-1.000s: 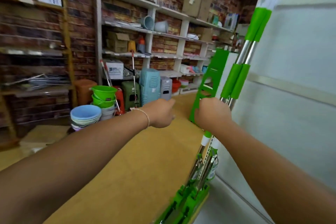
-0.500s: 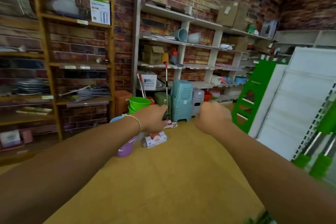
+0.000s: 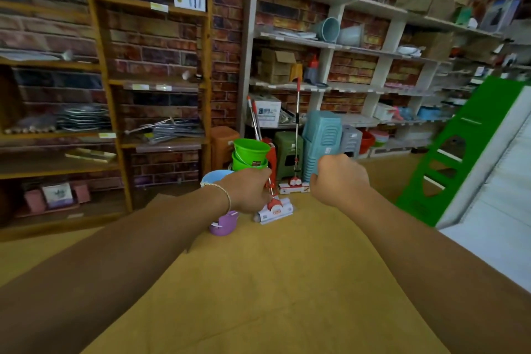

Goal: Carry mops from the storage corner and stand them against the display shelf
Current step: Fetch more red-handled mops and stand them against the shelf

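Currently both arms stretched forward over tan floor (image 3: 258, 282). Left hand (image 3: 248, 191) at 11 o'clock of centre, fingers curled into a fist, bracelet (image 3: 224, 195) on wrist; overlaps the lower handle of a red mop in view, but cannot tell whether it touches it or holds anything. Right hand (image 3: 339, 181) at 1 o'clock, likewise curled, nothing seen inside it.

Two red mops standing at 12 o'clock against white shelf unit (image 3: 324, 37). Nearer mop (image 3: 274, 208): handle leaning up toward 11 o'clock, white sponge head on floor just past left hand. Farther mop (image 3: 296, 135): handle near upright, head on floor between the two hands in view.

Green buckets (image 3: 250, 154) stacked just left of nearer mop. Blue bucket (image 3: 214, 177) and purple bucket (image 3: 222, 224) partly behind left wrist. Teal stools (image 3: 321, 138) stacked just right of farther mop. Green-and-white panel (image 3: 459, 158) leaning at 3 o'clock. Wooden shelf (image 3: 112, 95) at 9 o'clock against brick wall.
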A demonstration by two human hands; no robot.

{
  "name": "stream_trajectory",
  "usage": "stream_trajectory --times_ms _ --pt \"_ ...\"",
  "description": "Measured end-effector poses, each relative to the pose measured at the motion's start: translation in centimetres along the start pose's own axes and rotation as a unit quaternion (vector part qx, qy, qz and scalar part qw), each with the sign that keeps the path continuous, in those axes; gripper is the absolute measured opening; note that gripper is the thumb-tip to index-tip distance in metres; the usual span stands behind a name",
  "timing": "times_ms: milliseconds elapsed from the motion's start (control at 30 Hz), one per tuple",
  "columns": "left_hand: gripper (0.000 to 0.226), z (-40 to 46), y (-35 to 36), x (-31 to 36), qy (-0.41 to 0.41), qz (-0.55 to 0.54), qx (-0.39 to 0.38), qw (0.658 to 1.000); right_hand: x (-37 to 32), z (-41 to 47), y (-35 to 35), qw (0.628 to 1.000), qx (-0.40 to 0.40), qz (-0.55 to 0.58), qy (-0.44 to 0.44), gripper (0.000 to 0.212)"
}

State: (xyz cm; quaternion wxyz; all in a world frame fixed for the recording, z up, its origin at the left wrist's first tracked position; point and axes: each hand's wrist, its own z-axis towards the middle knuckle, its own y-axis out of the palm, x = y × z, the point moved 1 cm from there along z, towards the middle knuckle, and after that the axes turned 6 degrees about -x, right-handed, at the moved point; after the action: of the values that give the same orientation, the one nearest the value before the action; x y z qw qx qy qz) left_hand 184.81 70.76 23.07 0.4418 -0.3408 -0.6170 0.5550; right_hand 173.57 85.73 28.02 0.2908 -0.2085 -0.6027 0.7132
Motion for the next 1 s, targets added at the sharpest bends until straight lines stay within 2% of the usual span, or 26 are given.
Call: stream_trajectory --times_ms 267,400,633,800,1000 --pt "0.053 12.2 -2.5 -3.1 -0.021 0.031 -0.001 0.999 2.1 12.8 1.1 1.000 0.000 0.012 -0.016 0.024" --pt "0.053 18.4 -4.7 -3.9 -0.023 0.032 0.026 0.999 4.3 19.2 0.4 1.000 0.015 0.011 -0.021 0.015" --pt "0.062 27.2 -6.1 -5.0 -0.029 0.031 0.031 0.999 7.5 27.7 1.0 1.000 0.012 0.012 -0.019 0.036" --pt "0.059 33.5 -5.6 -5.9 -0.012 0.024 0.029 0.999 9.1 32.8 3.2 1.000 0.010 0.017 -0.012 0.019" --pt "0.061 43.1 -4.0 -8.2 0.005 0.026 0.002 1.000 11.0 40.4 6.7 1.000 0.005 0.030 0.005 0.024"
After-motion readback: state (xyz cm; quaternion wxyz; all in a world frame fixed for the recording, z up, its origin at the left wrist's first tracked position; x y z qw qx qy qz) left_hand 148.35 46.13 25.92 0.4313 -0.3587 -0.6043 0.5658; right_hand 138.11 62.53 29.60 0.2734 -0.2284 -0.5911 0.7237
